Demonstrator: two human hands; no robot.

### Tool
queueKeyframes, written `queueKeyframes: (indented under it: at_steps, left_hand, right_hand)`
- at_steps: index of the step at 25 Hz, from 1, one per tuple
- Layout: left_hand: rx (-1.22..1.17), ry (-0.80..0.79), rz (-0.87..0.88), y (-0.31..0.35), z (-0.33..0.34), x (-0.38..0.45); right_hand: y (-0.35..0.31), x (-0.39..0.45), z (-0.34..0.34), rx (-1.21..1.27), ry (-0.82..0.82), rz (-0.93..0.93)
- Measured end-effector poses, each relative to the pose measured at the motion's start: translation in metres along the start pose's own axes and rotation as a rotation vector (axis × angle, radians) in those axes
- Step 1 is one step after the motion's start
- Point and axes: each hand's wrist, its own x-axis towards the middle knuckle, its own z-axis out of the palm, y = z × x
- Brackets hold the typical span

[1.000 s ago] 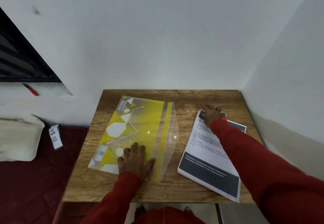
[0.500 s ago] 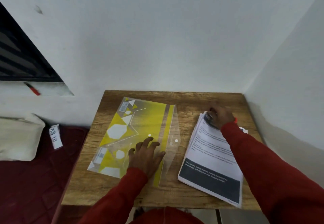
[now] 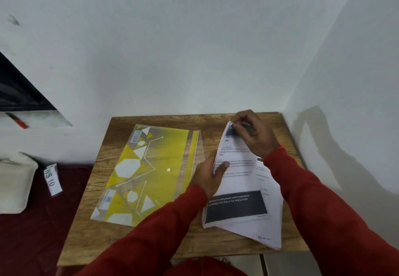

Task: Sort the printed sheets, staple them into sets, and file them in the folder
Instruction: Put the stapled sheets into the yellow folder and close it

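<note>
- Printed sheets (image 3: pixel 241 180) sat as a stack on the right half of the wooden table (image 3: pixel 151 247), top pages lifted and curling off the pile, the lower pages fanned out toward the near right corner.
- Wooden table filled the corner, its far edge against the white wall (image 3: pixel 194 49) and its right edge by the side wall.
- Yellow folder (image 3: pixel 151 167) lay flat on the left half of the table, clear flap on its right side, white hexagons and triangles printed across it; it was just beside the sheets, and neither hand was on it.
- Red sleeves (image 3: pixel 323 200) came in from the near edge, one to each hand.
- Cream cushion (image 3: pixel 15 183) rested on dark red fabric, well left of the table.
- Right hand (image 3: pixel 257 135) was at the far end of the stack, fingers curled, pinching the top corner of the upper sheets and holding it up off the table.
- Left hand (image 3: pixel 210 174) gripped the left edge of those same lifted sheets, thumb on top of the printed face, fingers tucked beneath.
- White tag (image 3: pixel 52 178) marked "WS 10" lay on the red fabric between cushion and table.
- Red-handled tool (image 3: pixel 18 121) lay on the ledge at far left, too blurred to name.
</note>
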Motion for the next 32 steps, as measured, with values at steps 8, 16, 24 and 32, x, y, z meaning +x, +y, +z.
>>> queueKeyframes:
  at_steps: [8,16,24,32]
  left_hand:
    - [-0.524,0.188,-0.228,-0.015,-0.055,0.005]
    - [0.943,-0.010,-0.454,-0.118,-0.080,-0.067]
    - [0.917,-0.032,-0.409,-0.120,-0.091,-0.065]
    - [0.990,-0.118,-0.329,-0.121,-0.102,-0.066]
  right_hand:
    - [0.032,-0.074,0.022,0.854,-0.069,0.839]
    - [0.058,-0.125,0.040,0.460,0.234,0.825]
    - [0.056,-0.141,0.033,0.607,0.054,0.831]
    - [0.050,-0.139,0.037,0.629,0.057,0.864]
